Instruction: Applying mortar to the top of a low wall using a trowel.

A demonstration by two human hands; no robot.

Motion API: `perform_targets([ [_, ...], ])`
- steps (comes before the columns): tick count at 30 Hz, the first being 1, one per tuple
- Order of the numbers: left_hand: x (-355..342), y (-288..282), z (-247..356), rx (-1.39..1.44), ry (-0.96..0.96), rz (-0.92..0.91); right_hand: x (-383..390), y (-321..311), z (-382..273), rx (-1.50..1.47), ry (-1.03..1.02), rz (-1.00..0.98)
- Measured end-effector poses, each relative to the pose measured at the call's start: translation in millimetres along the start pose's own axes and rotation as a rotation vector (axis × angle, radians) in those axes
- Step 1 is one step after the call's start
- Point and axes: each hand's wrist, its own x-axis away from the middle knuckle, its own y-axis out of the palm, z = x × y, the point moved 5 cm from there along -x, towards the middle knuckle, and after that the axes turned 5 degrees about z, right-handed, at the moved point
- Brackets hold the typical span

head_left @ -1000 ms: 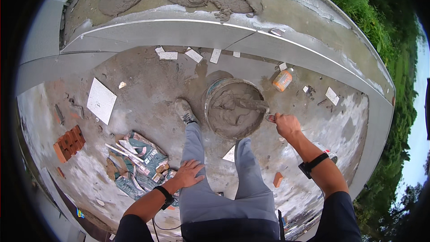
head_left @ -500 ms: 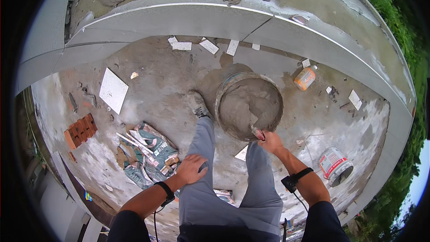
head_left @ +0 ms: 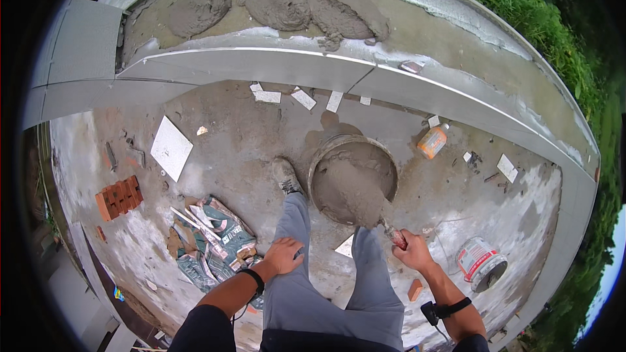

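My right hand (head_left: 413, 249) is closed around the reddish handle of a trowel (head_left: 394, 233). A large heap of wet grey mortar (head_left: 365, 199) covers the blade, which hangs over the near right side of a round bucket (head_left: 395, 176). More mortar fills the bucket, and its near rim is partly hidden behind the load. My left hand (head_left: 284, 255) lies on my left knee, fingers stretched out and holding nothing. On the ledge beyond, several mounds of mortar (head_left: 277, 1) sit in a row.
A low tiled wall (head_left: 261, 62) curves across the far side. An orange-labelled bottle (head_left: 433, 141) lies right of the bucket, a tipped white pail (head_left: 481, 263) nearer. Crumpled bags (head_left: 218, 241), bricks (head_left: 119, 198) and a white tile (head_left: 171, 148) lie on the left.
My right hand has drawn back toward me and right, lifting the trowel with a heap of mortar out of the bucket. My left hand stays on the knee. The view has tilted up toward the ledge.
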Motion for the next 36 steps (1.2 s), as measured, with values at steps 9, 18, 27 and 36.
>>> perform_targets([
  [9,9.0,-29.9,-32.6,0.077,-0.099,-0.004,-24.0,-139.7,-259.6,0.121,-0.252,0.1],
  [18,14.4,-43.8,-43.7,0.18,-0.094,0.127,-179.4,-124.4,-339.0,0.569,-0.541,0.478],
  [27,18.5,-6.1,-19.3,0.121,-0.113,0.044,-11.5,-145.0,-194.1,0.502,-0.201,0.252],
  [36,9.4,15.3,1.3,0.222,-0.043,0.114,-155.7,10.5,19.3,1.01,-0.102,-0.166],
])
